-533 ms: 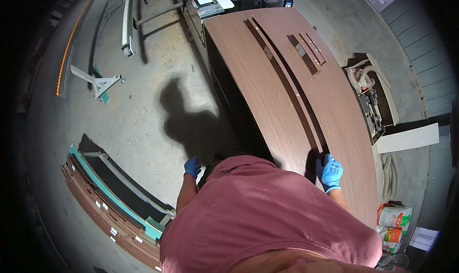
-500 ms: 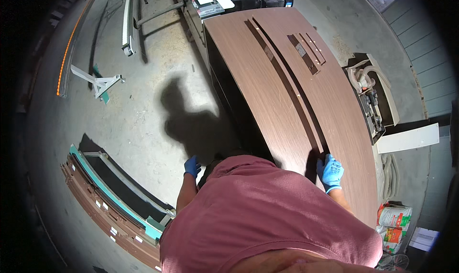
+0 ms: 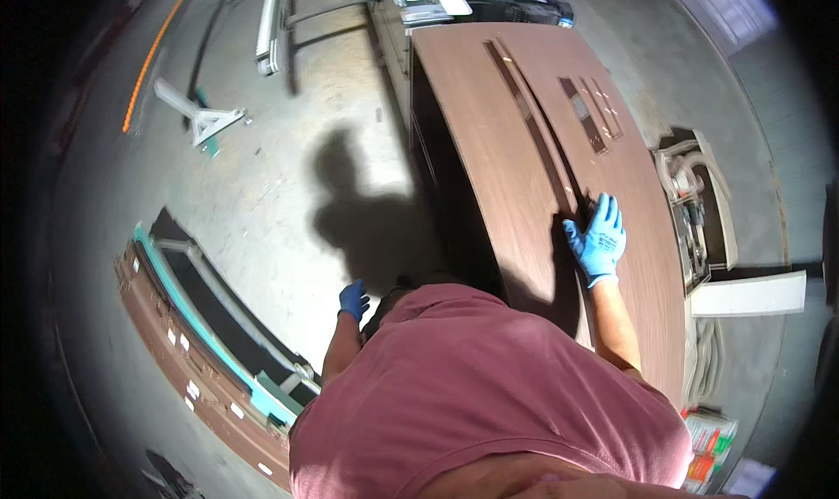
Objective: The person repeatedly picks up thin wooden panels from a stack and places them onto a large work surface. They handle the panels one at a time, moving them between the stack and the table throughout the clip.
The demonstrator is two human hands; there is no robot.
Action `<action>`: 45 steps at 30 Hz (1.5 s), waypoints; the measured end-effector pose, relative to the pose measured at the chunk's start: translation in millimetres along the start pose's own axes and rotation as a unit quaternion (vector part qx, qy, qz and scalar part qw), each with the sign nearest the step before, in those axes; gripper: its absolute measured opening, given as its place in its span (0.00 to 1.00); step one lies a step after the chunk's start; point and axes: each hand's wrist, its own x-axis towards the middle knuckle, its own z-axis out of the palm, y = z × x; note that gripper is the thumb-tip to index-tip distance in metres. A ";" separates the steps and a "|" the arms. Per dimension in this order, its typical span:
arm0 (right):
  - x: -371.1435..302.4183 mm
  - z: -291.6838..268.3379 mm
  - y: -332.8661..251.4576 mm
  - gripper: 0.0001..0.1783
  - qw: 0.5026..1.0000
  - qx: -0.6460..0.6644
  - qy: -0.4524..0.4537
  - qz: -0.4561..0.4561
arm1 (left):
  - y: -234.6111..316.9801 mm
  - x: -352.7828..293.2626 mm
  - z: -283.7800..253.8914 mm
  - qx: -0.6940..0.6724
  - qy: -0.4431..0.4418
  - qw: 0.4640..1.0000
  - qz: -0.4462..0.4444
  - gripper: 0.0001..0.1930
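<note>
In a light blue glove, my right hand reaches over a large brown wood-grain panel, its fingers stretched and thumb apart, nothing in it. Beneath and beside it runs a long narrow brown strip lying lengthwise on the panel; whether the palm presses on it I cannot tell. Farther off lie a short brown piece with a recessed middle and some thin short strips. My left hand, in a darker blue glove, hangs beside my body over the floor, loosely open and holding nothing.
At my left stands a teal-edged rack beside stacked brown strips. A white metal stand is on the floor beyond. A dark machine sits at the panel's far end. On the right are a tool box and a white board.
My right hand has moved farther along the panel, away from my body, and its fingers have spread. My left hand stays low at my side. The view has shifted slightly.
</note>
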 end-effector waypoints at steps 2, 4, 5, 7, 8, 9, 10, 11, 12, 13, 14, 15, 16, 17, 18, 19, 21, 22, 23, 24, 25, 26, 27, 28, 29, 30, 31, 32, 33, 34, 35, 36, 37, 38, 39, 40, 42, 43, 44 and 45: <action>14.6 16.0 4.3 0.44 0.993 0.075 -0.078 0.042 | -1.0 -5.3 -4.5 -0.010 -0.039 0.999 0.016 0.31; 16.8 33.4 14.8 0.40 0.985 0.109 -0.123 0.060 | -6.7 -11.6 -8.4 -0.021 -0.019 0.999 0.025 0.30; 12.5 51.1 24.1 0.37 0.989 0.111 -0.087 0.037 | -10.3 -12.2 -10.7 -0.023 -0.006 1.000 0.020 0.28; 11.2 47.5 17.9 0.29 0.991 0.126 -0.048 0.022 | -28.5 -13.1 -15.2 -0.020 0.038 0.999 0.019 0.25; 10.0 54.7 29.8 0.27 0.986 0.151 -0.075 0.016 | -23.4 -19.5 -8.2 -0.001 0.054 0.998 0.014 0.24; 12.9 52.4 30.3 0.25 0.984 0.116 -0.127 0.050 | -17.8 -27.2 -3.0 0.018 0.066 0.998 0.008 0.24; 12.1 51.9 30.1 0.26 0.988 0.124 -0.089 0.013 | -23.1 -25.5 -10.8 0.031 0.074 0.997 0.002 0.24; 14.2 69.0 36.0 0.29 0.996 0.074 -0.044 0.013 | -27.3 -21.3 -16.5 0.050 0.078 0.996 -0.005 0.25; 14.1 67.5 36.0 0.31 0.994 0.065 -0.077 0.034 | -16.6 -22.9 -8.0 0.061 0.066 0.996 -0.018 0.25; 14.1 56.0 26.9 0.32 0.991 0.060 -0.113 0.048 | -25.4 -20.4 -12.1 0.028 0.078 0.997 -0.010 0.26; 10.8 60.0 25.3 0.33 0.991 0.074 -0.106 0.048 | -33.7 -18.3 -19.0 0.035 0.073 0.997 -0.001 0.26; 11.8 60.8 27.2 0.32 0.992 0.077 -0.097 0.036 | -35.2 -15.9 -17.7 0.046 0.062 0.997 0.012 0.26; 12.2 61.1 29.1 0.32 0.993 0.080 -0.088 0.027 | -37.4 -13.7 -15.4 0.048 0.056 0.997 0.017 0.27; 11.7 61.2 31.2 0.31 0.993 0.082 -0.080 0.018 | -39.5 -11.5 -12.4 0.052 0.049 0.997 0.022 0.27; 10.8 61.3 33.5 0.30 0.993 0.080 -0.080 0.025 | -41.8 -9.4 -9.6 0.056 0.042 0.997 0.027 0.28; 14.7 64.5 31.0 0.30 0.993 0.080 -0.085 0.032 | -31.9 -5.8 -4.5 0.066 0.042 0.996 0.030 0.28; 19.7 66.9 28.6 0.30 0.991 0.079 -0.097 0.042 | -21.2 -0.8 2.0 0.084 0.042 0.995 0.034 0.28; 20.3 66.5 27.5 0.30 0.992 0.073 -0.097 0.046 | -19.7 1.1 3.0 0.119 0.049 0.991 0.039 0.28; 20.5 66.6 26.2 0.30 0.992 0.068 -0.097 0.050 | -18.4 3.0 4.2 0.131 0.049 0.989 0.038 0.29; 20.4 68.3 24.2 0.30 0.992 0.063 -0.097 0.057 | -13.9 7.4 4.9 0.145 0.050 0.987 0.039 0.29; 21.3 69.8 23.1 0.30 0.991 0.068 -0.096 0.056 | -10.6 11.0 5.5 0.158 0.050 0.985 0.039 0.29; 23.2 71.6 22.3 0.30 0.991 0.072 -0.096 0.056 | -8.2 14.0 6.1 0.163 0.057 0.984 0.048 0.29; 25.9 73.5 21.2 0.30 0.991 0.077 -0.095 0.055 | -5.7 16.9 6.9 0.168 0.065 0.982 0.056 0.29; 25.8 75.9 21.6 0.31 0.993 0.070 -0.081 0.049 | -6.6 19.4 7.2 0.173 0.071 0.980 0.063 0.29; 26.4 77.2 23.2 0.31 0.992 0.073 -0.087 0.047 | -7.6 21.6 7.0 0.174 0.068 0.981 0.060 0.29; 28.3 73.5 20.0 0.32 0.992 0.076 -0.094 0.045 | -6.1 21.9 7.0 0.176 0.066 0.981 0.057 0.28; 30.6 69.5 16.3 0.32 0.991 0.079 -0.100 0.043 | -4.8 21.9 7.0 0.177 0.063 0.981 0.053 0.27; 32.1 68.3 13.8 0.33 0.990 0.083 -0.106 0.040 | -3.9 21.5 7.3 0.178 0.056 0.981 0.053 0.27; 32.7 69.5 13.0 0.34 0.990 0.081 -0.106 0.046 | -3.5 20.9 7.8 0.178 0.050 0.981 0.052 0.26; 32.9 69.6 13.5 0.34 0.990 0.079 -0.106 0.052 | -2.8 19.6 8.3 0.178 0.044 0.982 0.051 0.26; 32.6 69.8 15.2 0.35 0.990 0.078 -0.107 0.058 | -2.4 18.2 9.1 0.179 0.050 0.981 0.060 0.25; 33.3 73.3 18.8 0.37 0.991 0.081 -0.097 0.048 | -3.7 19.0 10.9 0.180 0.056 0.980 0.068 0.25; 34.9 76.6 22.3 0.38 0.991 0.073 -0.102 0.055 | -4.6 20.0 12.1 0.181 0.062 0.979 0.077 0.25; 35.4 79.3 26.7 0.39 0.990 0.065 -0.106 0.061 | -4.8 21.4 12.8 0.183 0.067 0.978 0.079 0.25; 34.7 76.4 23.6 0.40 0.990 0.056 -0.113 0.066 | -6.8 21.7 11.2 0.185 0.074 0.977 0.080 0.25; 34.8 73.7 19.4 0.39 0.990 0.048 -0.116 0.070 | -9.0 21.9 9.7 0.187 0.081 0.976 0.080 0.25; 35.8 70.9 18.0 0.38 0.989 0.058 -0.119 0.064 | -10.0 18.9 9.8 0.165 0.071 0.982 0.057 0.26; 34.3 70.2 18.7 0.37 0.989 0.062 -0.120 0.063 | -8.1 16.4 11.2 0.155 0.064 0.985 0.046 0.26; 33.2 75.2 24.3 0.36 0.991 0.060 -0.108 0.050 | -5.8 14.1 12.3 0.165 0.061 0.983 0.049 0.26; 33.6 74.2 22.6 0.36 0.991 0.059 -0.107 0.051 | -5.8 14.8 11.3 0.173 0.062 0.982 0.051 0.26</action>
